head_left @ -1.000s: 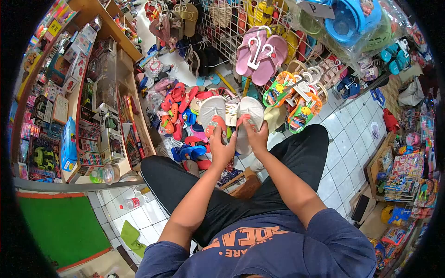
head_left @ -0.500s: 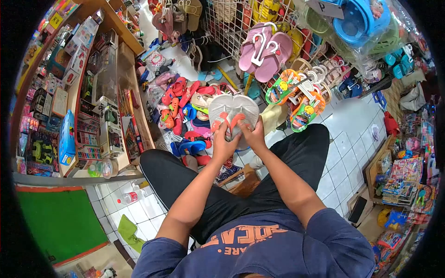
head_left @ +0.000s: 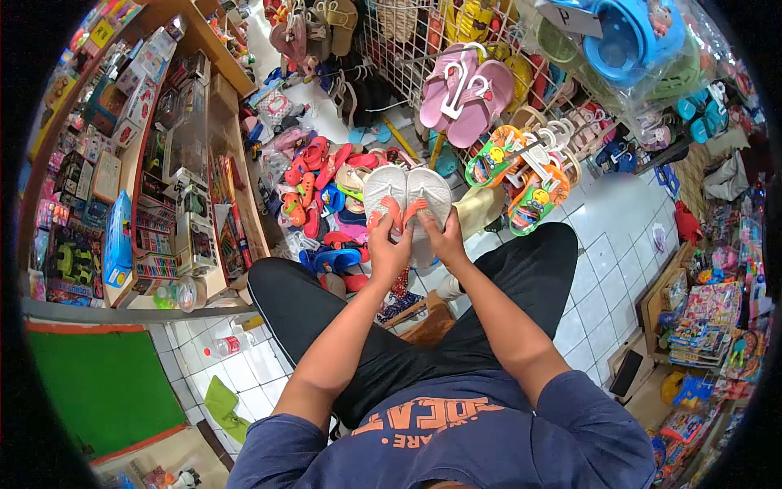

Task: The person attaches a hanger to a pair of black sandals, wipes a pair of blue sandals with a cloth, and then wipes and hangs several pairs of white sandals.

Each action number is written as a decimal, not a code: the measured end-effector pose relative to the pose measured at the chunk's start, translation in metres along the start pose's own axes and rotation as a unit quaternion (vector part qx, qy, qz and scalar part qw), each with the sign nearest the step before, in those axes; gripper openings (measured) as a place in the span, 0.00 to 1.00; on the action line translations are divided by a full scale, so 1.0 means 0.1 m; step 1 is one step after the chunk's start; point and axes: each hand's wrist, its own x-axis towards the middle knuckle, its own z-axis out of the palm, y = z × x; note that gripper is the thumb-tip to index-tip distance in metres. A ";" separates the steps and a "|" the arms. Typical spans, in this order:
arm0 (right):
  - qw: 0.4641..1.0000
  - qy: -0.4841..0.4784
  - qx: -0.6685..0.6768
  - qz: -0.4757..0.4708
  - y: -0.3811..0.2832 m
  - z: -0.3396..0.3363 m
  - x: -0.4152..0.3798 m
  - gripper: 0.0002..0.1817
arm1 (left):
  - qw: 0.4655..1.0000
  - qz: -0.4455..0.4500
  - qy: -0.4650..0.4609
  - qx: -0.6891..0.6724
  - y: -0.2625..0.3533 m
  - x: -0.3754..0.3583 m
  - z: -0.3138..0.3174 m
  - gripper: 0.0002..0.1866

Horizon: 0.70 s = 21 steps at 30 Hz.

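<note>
Two pale grey flip-flops with orange straps are held side by side, toes pointing away from me. My left hand (head_left: 388, 244) grips the left flip-flop (head_left: 384, 189) near its heel and strap. My right hand (head_left: 444, 243) holds the right flip-flop (head_left: 429, 193) the same way. Their soles face up, and my fingers hide parts of the heels. Just beyond and to the left lies a pile of colourful shoes (head_left: 314, 191) on the floor.
Pink sandals (head_left: 468, 94) and orange-green sandals (head_left: 538, 200) hang on a wire rack (head_left: 399, 33) ahead. Shelves of boxed toys (head_left: 134, 163) stand at left. A bottle (head_left: 228, 346) and green cloth (head_left: 221, 403) lie on the tiles. Packaged goods (head_left: 709, 310) fill the right side.
The two flip-flops have turned slightly and now sit more parallel, with a small gap between their toes. Both hands still hold them and have shifted only a little.
</note>
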 end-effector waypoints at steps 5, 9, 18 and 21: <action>0.990 -0.111 0.035 0.080 -0.04 0.04 0.03 0.32 | 0.993 0.034 0.107 0.018 -0.08 0.13 -0.07 0.11; 0.980 0.010 -0.163 -0.111 0.12 0.06 -0.02 0.44 | 0.996 0.053 0.067 0.031 -0.21 0.24 -0.31 0.12; 0.959 -0.204 -0.199 -0.005 -0.16 0.18 -0.20 0.30 | 0.990 0.066 -0.018 0.121 -0.43 -0.02 -0.41 0.08; 0.942 -0.212 -0.258 -0.044 -0.09 0.22 -0.23 0.29 | 0.989 0.046 -0.064 0.129 -0.43 -0.05 -0.44 0.09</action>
